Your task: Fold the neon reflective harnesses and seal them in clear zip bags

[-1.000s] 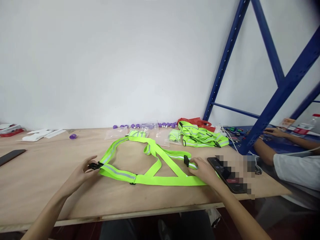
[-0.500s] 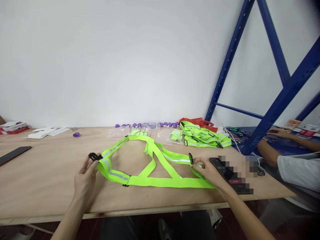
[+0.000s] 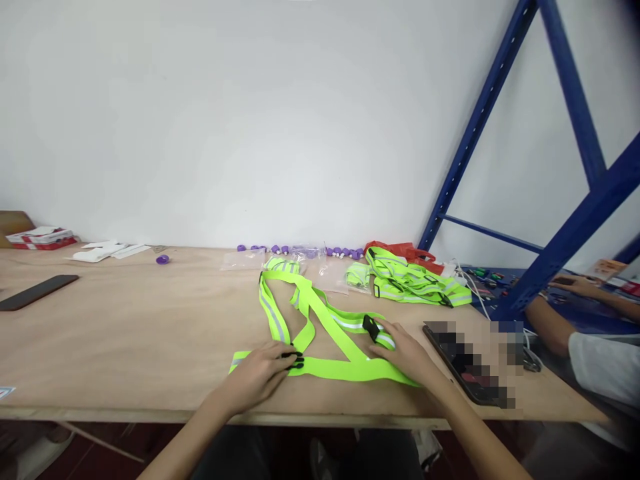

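Observation:
A neon-green strap harness (image 3: 333,320) with silver reflective stripes lies spread on the wooden table. My left hand (image 3: 260,375), fingers closed, holds a black pronged buckle (image 3: 294,361) at the harness's near left part. On the right, my right hand (image 3: 400,350) is closed round a green strap beside another black buckle (image 3: 371,327), its thumb and fingertips on the band. Part of the strap passes under my left hand and is hidden there.
Piled green straps (image 3: 415,279) and a red bag (image 3: 400,252) lie at the back right. A phone (image 3: 463,367) is right of my right hand. Blue rack posts (image 3: 565,240) rise at the right, near another person's arm (image 3: 550,323). Several purple pieces (image 3: 345,253) line the wall.
My left hand has moved right and down with its buckle, folding the harness's left side inward. The right-hand buckle has tilted. The view has shifted slightly.

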Demonstrator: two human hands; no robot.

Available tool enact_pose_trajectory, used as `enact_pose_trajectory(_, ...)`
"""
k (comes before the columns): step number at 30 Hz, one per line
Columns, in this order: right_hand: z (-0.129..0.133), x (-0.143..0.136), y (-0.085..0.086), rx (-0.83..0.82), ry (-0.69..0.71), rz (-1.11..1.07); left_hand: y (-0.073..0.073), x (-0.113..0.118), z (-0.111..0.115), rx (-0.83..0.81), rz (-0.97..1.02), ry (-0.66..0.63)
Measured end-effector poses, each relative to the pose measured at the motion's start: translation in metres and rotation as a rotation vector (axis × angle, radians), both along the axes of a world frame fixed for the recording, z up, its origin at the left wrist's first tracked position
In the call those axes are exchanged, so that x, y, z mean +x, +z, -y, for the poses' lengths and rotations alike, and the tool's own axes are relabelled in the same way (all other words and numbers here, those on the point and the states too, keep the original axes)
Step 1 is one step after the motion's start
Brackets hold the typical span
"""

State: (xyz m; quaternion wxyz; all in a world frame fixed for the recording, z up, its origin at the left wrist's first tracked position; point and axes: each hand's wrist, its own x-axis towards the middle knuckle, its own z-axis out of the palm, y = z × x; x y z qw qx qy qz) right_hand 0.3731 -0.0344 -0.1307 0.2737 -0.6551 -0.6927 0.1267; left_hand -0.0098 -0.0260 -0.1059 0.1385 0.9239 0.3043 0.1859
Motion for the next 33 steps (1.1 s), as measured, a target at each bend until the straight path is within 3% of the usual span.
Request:
enact_pose_trajectory(6, -0.004, -0.004, 0.009, -0.017, 0.002, -0.001, -0.019, -0.009, 0.004, 0.029, 0.062, 0.24)
enact_pose_trajectory(9, -0.007, -0.002, 0.008, -0.026, 0.043, -0.052, -0.026, -0.011, 0.003, 0.024, 0.113, 0.288)
enact_pose_trajectory(12, -0.007, -0.001, 0.01, -0.011, 0.068, -0.072, -0.024, -0.009, 0.004, -0.065, 0.136, 0.26)
enact_pose_trajectory(15, -0.004, -0.005, 0.014, 0.047, 0.06, -0.102, -0.012, -0.005, 0.005, -0.132, 0.221, 0.222)
enact_pose_trajectory(20, 0.004, -0.021, 0.024, 0.136, 0.066, -0.173, 0.004, 0.008, 0.008, -0.085, 0.434, 0.183)
enact_pose_trajectory(27, 0.028, -0.053, 0.049, 0.192, 0.296, -0.083, 0.001, 0.032, 0.013, -0.035, 0.571, 0.094)
enact_pose_trajectory(33, 0.041, -0.067, 0.061, 0.131, 0.357, -0.062, 0.0, 0.042, 0.016, -0.038, 0.631, 0.063)
